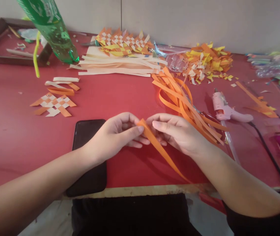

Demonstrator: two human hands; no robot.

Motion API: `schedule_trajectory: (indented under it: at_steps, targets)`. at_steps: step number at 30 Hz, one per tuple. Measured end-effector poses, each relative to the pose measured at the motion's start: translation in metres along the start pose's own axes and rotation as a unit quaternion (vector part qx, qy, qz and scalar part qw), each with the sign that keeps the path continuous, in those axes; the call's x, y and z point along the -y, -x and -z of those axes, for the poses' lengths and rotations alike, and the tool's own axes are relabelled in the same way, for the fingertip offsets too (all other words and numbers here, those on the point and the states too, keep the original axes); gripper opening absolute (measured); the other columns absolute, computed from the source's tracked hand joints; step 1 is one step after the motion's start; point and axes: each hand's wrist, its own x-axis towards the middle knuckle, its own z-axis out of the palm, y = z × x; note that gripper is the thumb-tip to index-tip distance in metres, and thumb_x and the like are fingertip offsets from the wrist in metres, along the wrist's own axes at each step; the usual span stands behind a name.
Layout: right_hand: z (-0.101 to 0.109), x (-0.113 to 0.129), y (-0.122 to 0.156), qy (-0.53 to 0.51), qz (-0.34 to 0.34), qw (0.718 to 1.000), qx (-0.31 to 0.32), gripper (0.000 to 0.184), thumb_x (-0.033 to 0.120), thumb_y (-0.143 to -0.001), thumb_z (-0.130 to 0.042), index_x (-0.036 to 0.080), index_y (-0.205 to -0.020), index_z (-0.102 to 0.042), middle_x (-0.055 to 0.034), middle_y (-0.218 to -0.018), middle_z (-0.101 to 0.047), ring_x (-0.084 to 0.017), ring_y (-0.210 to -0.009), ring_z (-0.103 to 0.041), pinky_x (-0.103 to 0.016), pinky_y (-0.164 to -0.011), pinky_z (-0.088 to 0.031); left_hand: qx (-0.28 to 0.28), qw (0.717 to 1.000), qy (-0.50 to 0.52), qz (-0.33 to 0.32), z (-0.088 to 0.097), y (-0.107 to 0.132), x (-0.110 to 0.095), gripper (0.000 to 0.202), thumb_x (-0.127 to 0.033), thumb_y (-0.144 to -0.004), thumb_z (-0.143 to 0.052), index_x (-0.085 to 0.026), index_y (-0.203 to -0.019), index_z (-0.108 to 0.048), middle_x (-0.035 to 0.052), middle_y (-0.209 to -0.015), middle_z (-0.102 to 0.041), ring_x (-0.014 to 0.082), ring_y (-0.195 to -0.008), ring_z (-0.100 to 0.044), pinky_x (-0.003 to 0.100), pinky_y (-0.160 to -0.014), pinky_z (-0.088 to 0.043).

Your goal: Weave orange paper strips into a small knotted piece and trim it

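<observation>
My left hand [121,134] pinches the folded upper end of an orange paper strip [160,146] between thumb and fingers. From there the strip slants down to the right, toward the table's front edge. Close beside it, my right hand [178,132] has its fingers curled and its thumb near the index finger. Some right fingertips reach behind the strip; whatever they hold is hidden. A dark phone [88,177] lies partly under my left forearm. A woven orange-and-white paper fish piece [55,104] rests at the left, below some folded strips [60,91].
Loose orange strips [176,95] lie beyond my right hand, beside a pink glue gun [222,106] with a black cord. Cream strips [117,65], woven fish [125,42] and paper scraps [207,62] line the back. A green bottle [53,36] stands tilted at back left.
</observation>
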Motion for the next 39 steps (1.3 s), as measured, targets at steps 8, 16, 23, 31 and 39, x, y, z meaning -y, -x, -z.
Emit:
schedule_trajectory:
  at_steps: [8,16,23,31,39]
  targets:
    - [-0.002,-0.004,0.000,0.044,0.035,0.998,0.021,0.017,0.032,-0.083,-0.072,0.017,-0.080,-0.065,0.0043,-0.063,-0.055,-0.006,-0.051,-0.048,-0.019,-0.045,-0.038,0.042,0.997,-0.056,0.039,-0.003,0.004,-0.003,0.012,-0.025,-0.088,-0.066,-0.015,-0.087,-0.059,0.0014,-0.075,-0.074,0.0132,-0.072,-0.074,0.020,-0.065,-0.059]
    - [-0.005,-0.002,0.005,0.086,0.041,0.995,0.024,0.017,0.032,-0.085,-0.068,0.018,-0.080,-0.063,0.0043,-0.062,-0.053,-0.007,-0.051,-0.047,-0.020,-0.046,-0.038,0.039,0.993,-0.107,0.019,-0.001,0.005,-0.002,0.017,-0.031,-0.089,-0.064,-0.015,-0.084,-0.060,0.0029,-0.074,-0.074,0.0141,-0.070,-0.074,0.022,-0.065,-0.060]
    - [-0.006,-0.002,0.006,0.109,0.097,0.989,0.030,0.014,0.028,-0.085,-0.067,0.017,-0.078,-0.061,0.0050,-0.062,-0.051,-0.006,-0.051,-0.042,-0.021,-0.046,-0.032,0.035,0.991,-0.128,-0.014,-0.003,0.005,-0.003,0.015,-0.026,-0.080,-0.074,-0.016,-0.081,-0.063,0.0006,-0.069,-0.070,0.0148,-0.066,-0.071,0.020,-0.057,-0.056]
    - [-0.009,-0.003,0.008,0.131,0.176,0.976,0.001,0.012,0.025,-0.087,-0.067,0.019,-0.078,-0.063,0.0048,-0.065,-0.052,-0.006,-0.053,-0.042,-0.023,-0.048,-0.032,0.021,0.993,-0.113,-0.041,-0.001,0.004,-0.003,0.011,-0.024,-0.078,-0.076,-0.017,-0.080,-0.067,-0.0018,-0.068,-0.067,0.0110,-0.060,-0.067,0.016,-0.050,-0.052]
    - [-0.010,-0.006,0.008,0.140,0.199,0.970,-0.007,0.013,0.027,-0.087,-0.067,0.019,-0.079,-0.063,0.0031,-0.068,-0.055,-0.008,-0.056,-0.044,-0.024,-0.051,-0.034,0.022,0.993,-0.113,-0.038,0.000,0.005,-0.003,0.016,-0.031,-0.080,-0.075,-0.017,-0.079,-0.068,-0.0006,-0.067,-0.066,0.0119,-0.061,-0.066,0.016,-0.049,-0.052]
